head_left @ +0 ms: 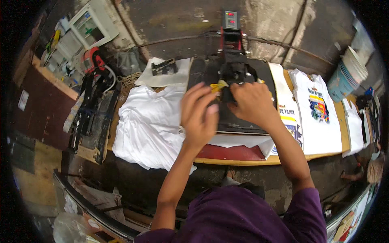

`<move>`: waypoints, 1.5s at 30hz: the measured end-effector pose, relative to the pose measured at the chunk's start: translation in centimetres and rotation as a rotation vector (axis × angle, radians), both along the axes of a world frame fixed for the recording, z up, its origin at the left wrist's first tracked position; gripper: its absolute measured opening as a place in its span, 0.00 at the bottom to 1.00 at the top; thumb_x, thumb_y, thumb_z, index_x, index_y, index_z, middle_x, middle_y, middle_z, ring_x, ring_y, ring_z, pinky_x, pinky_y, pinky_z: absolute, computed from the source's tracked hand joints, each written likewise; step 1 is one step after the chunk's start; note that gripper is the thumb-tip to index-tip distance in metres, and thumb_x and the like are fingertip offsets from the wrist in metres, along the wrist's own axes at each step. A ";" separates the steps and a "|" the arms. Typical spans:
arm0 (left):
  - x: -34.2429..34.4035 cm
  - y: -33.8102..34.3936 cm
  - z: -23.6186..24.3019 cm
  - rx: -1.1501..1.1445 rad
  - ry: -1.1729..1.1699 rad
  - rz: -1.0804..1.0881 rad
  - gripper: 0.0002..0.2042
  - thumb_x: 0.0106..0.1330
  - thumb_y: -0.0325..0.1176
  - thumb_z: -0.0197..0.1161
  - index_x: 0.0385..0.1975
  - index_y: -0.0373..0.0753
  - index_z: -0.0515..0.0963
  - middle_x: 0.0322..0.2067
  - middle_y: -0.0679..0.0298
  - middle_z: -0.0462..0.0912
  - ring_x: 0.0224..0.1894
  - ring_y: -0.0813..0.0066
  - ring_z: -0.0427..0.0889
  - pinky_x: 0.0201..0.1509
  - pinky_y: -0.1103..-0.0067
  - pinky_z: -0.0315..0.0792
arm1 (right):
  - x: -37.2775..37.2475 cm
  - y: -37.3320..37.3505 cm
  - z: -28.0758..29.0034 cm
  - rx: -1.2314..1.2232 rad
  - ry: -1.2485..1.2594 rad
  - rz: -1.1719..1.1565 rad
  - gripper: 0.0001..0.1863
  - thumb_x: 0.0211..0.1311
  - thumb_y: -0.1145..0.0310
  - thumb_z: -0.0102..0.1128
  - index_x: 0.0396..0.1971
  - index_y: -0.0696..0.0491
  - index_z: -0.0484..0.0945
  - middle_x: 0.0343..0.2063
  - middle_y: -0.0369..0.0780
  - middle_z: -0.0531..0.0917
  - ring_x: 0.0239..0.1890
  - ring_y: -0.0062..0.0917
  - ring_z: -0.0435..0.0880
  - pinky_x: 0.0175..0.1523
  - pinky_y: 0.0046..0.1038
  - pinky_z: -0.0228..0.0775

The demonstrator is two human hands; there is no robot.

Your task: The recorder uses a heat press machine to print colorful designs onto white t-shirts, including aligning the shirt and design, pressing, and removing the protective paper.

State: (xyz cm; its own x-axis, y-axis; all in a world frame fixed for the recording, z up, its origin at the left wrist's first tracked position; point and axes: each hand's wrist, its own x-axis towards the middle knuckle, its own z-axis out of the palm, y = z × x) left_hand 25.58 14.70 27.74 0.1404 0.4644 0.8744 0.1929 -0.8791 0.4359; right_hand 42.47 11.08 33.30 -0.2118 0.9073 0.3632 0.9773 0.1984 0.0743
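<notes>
A heat press with a wide black upper plate point(247, 127) stands at the middle of the table, its plate down over white fabric point(227, 141). My right hand point(253, 103) is closed, fingers curled over the near part of the press's black handle point(239, 71); the fingertips are hidden. Left of it, my left hand point(198, 115) hovers above the plate's left edge, fingers apart and slightly blurred, holding nothing. A yellow strip point(219, 86) is attached near the handle, close to my left fingertips. Below the white fabric shows a red pad point(231, 152).
A crumpled white T-shirt point(150, 121) lies left of the press. To the right are a printed sheet point(288, 117) and a printed white T-shirt point(322, 131). Stacked buckets point(344, 79) stand far right. Another red and black press point(94, 60) is at far left.
</notes>
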 end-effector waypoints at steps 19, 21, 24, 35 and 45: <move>2.1 -2.0 -1.7 -0.047 0.208 0.000 0.15 0.62 0.33 0.51 0.46 0.32 0.76 0.49 0.51 0.74 0.55 0.51 0.70 0.57 0.63 0.63 | -0.1 0.7 -7.0 0.045 0.063 -0.074 0.07 0.45 0.66 0.58 0.24 0.53 0.75 0.22 0.42 0.80 0.26 0.32 0.82 0.30 0.32 0.75; -0.7 -3.6 -3.5 0.001 0.156 -0.017 0.16 0.61 0.31 0.52 0.47 0.33 0.74 0.45 0.52 0.75 0.51 0.52 0.71 0.52 0.63 0.66 | -0.6 0.1 -6.3 0.035 -0.034 -0.092 0.12 0.39 0.67 0.65 0.23 0.52 0.71 0.21 0.40 0.79 0.26 0.33 0.81 0.30 0.32 0.72; -5.2 -4.3 -8.7 -0.079 0.037 0.160 0.13 0.58 0.27 0.53 0.43 0.34 0.75 0.44 0.53 0.74 0.45 0.57 0.72 0.49 0.67 0.66 | -0.8 -0.4 -5.7 0.006 0.005 -0.100 0.17 0.35 0.67 0.69 0.24 0.51 0.69 0.23 0.38 0.78 0.29 0.31 0.81 0.32 0.32 0.72; -18.0 -1.1 -26.3 -0.979 0.982 0.986 0.18 0.56 0.45 0.59 0.38 0.38 0.73 0.42 0.54 0.74 0.45 0.52 0.72 0.48 0.60 0.67 | -1.5 -0.2 -6.2 0.118 -0.008 -0.120 0.15 0.33 0.66 0.68 0.21 0.49 0.69 0.21 0.36 0.75 0.27 0.29 0.79 0.31 0.30 0.71; -19.5 5.3 -24.0 -0.562 0.545 0.311 0.08 0.60 0.32 0.57 0.36 0.36 0.76 0.41 0.55 0.76 0.49 0.56 0.70 0.52 0.67 0.64 | -1.8 0.2 -7.7 0.234 -0.034 -0.242 0.15 0.29 0.70 0.62 0.24 0.49 0.70 0.23 0.36 0.76 0.28 0.33 0.79 0.30 0.33 0.69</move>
State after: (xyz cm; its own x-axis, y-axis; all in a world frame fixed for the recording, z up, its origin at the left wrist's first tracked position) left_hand 6.12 20.00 3.70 0.2692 0.8978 0.3484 0.7008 -0.4308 0.5685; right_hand 40.67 11.23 25.57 -0.0158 0.8256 0.5640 0.9901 -0.0656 0.1238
